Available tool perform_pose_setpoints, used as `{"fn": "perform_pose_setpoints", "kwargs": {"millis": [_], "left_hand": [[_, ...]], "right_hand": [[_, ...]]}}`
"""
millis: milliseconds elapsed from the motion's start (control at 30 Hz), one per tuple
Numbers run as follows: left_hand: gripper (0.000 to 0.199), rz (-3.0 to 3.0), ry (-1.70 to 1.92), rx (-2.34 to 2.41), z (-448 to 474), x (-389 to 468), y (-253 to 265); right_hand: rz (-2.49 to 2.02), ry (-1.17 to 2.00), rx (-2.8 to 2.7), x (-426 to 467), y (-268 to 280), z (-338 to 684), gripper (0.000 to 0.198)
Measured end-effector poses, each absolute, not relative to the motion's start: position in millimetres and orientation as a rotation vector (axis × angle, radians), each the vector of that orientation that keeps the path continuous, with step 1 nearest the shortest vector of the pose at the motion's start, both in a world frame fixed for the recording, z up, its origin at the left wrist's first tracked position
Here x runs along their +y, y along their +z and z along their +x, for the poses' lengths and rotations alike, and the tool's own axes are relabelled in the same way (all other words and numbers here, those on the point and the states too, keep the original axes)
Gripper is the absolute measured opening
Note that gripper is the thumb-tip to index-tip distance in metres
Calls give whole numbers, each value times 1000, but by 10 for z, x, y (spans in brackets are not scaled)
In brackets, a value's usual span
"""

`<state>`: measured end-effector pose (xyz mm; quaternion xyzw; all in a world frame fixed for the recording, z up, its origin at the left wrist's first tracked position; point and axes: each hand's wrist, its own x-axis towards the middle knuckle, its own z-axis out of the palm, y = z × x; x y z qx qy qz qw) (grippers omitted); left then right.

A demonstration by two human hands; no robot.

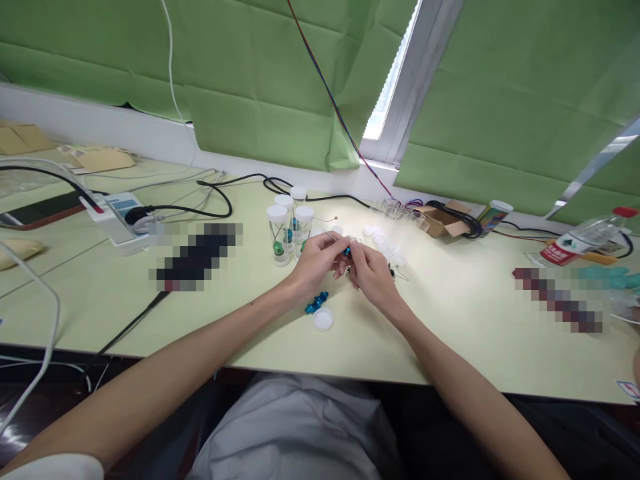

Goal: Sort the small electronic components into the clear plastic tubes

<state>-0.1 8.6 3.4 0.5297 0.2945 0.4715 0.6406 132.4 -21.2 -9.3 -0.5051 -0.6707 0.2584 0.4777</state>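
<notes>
My left hand [317, 259] and my right hand [370, 268] meet over the table with closed fingers. Between their fingertips is a small shiny blue part [347, 251], mostly hidden by the fingers. A thin metal wire [330, 236] sticks out by the left thumb. Just below the hands lie several joined blue metallic pieces [317, 303] and a round white cap [323, 319]. Left of my left hand stand several clear tubes with white lids [277, 230], holding green and blue pieces on thin stems. Black bits with thin wires [393, 271] lie behind my right hand.
Clear plastic cups [395, 209] and an open cardboard box [445, 220] stand at the back. A red-capped bottle [583, 240] is at the right. A power strip [117, 217] with black cables lies left. The table's front edge [330, 375] runs below my forearms.
</notes>
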Motion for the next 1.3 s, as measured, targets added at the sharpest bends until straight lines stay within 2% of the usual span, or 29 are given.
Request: {"fn": "perform_pose_setpoints", "kwargs": {"millis": [767, 1300], "left_hand": [[21, 1224, 1044, 732, -12, 81, 37], [20, 1226, 1032, 759, -16, 79, 48]], "right_hand": [[-1279, 676, -1752, -193, -109, 1333, 70], [-1264, 696, -1765, -200, -100, 1330, 67]]}}
